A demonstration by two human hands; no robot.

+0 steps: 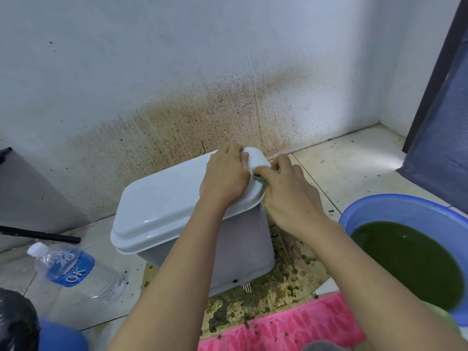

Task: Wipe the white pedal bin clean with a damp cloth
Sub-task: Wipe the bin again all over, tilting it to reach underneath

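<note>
The white pedal bin (243,244) stands on the tiled floor against a stained wall, its white lid (162,206) closed. My left hand (226,173) lies flat on the right end of the lid, fingers curled over the far corner. My right hand (288,191) presses a small greenish cloth (260,178) against the lid's right edge; only a sliver of the cloth shows between thumb and fingers.
A blue basin (395,206) of dark green water sits at the right. A plastic water bottle (76,269) lies at the left, beyond it a black rod (38,235). Green grime (286,282) covers the floor around the bin's base. A pink mat (291,328) lies nearest me.
</note>
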